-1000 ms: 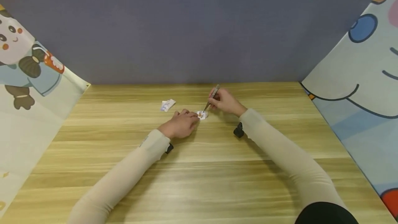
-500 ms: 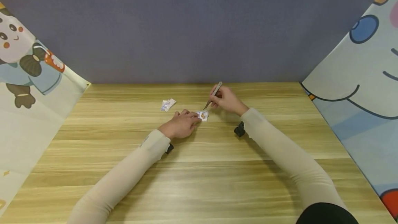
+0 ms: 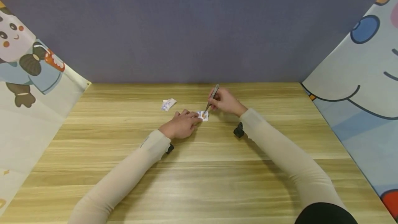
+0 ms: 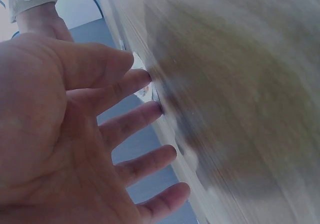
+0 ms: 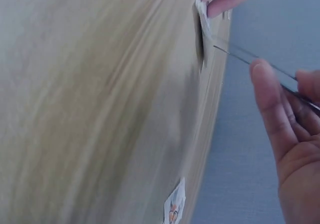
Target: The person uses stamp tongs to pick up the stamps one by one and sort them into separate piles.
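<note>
A small white paper piece (image 3: 205, 118) with an orange and purple print lies on the table under my left fingertips. My left hand (image 3: 180, 126) presses on its left side; the left wrist view shows the fingers (image 4: 132, 119) extended and spread. Between thumb and fingers my right hand (image 3: 229, 103) pinches metal tweezers (image 3: 215, 92), slanting down with their tips over the print. In the right wrist view the two thin prongs of the tweezers (image 5: 235, 56) stand slightly apart near the paper piece (image 5: 203, 16).
Two overlapping white and purple paper pieces (image 3: 169, 104) lie on the wooden table (image 3: 199, 182), left of and behind the left hand. Another small printed piece (image 5: 174, 204) shows low in the right wrist view. A grey panel (image 3: 199, 30) rises behind the table.
The orange print under the tweezers sits slightly farther right than a second ago. The tweezers lifted to the paper's far edge, then came back down over the print. The left hand barely moved.
</note>
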Action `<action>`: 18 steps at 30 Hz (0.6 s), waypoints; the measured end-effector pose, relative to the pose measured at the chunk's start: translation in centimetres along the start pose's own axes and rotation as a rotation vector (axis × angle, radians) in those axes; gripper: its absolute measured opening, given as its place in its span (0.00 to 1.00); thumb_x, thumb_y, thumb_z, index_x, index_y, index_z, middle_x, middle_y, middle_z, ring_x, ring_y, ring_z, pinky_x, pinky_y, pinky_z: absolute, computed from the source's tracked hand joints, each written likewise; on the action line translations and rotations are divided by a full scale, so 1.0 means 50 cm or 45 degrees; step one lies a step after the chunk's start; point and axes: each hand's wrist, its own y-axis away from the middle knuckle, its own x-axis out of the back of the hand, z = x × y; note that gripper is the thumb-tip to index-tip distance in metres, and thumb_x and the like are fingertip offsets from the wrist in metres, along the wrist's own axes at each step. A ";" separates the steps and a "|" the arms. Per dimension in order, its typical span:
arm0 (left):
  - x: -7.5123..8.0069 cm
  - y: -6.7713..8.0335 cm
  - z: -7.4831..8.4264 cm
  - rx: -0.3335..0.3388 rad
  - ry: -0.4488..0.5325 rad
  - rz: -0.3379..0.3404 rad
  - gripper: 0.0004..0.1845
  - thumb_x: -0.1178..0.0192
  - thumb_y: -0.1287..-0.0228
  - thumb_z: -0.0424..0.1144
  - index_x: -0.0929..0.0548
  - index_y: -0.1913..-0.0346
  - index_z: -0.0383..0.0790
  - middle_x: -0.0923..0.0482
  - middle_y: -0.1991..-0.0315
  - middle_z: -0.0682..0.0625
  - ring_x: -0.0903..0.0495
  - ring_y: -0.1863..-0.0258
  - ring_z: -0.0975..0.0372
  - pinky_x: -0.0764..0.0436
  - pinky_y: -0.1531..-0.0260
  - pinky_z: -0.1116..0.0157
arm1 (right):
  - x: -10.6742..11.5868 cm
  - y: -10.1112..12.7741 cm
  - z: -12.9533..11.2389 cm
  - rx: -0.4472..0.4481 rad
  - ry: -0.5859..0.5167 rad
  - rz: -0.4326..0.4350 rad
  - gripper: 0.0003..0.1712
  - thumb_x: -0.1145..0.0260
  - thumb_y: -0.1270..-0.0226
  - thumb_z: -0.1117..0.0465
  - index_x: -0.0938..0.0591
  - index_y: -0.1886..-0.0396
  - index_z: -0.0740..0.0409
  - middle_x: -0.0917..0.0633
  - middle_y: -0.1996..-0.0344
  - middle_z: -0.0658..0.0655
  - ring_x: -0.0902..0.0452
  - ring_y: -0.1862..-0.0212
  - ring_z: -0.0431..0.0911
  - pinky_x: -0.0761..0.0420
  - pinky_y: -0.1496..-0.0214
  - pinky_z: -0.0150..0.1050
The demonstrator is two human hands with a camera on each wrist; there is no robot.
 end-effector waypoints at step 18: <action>0.005 -0.020 0.010 0.001 0.020 0.091 0.20 0.53 0.27 0.44 0.28 0.35 0.49 0.35 0.34 0.52 0.41 0.35 0.54 0.41 0.43 0.47 | 0.071 0.063 -0.083 0.132 0.016 0.198 0.06 0.42 0.32 0.71 0.25 0.62 0.73 0.19 0.72 0.73 0.21 0.69 0.66 0.19 0.70 0.45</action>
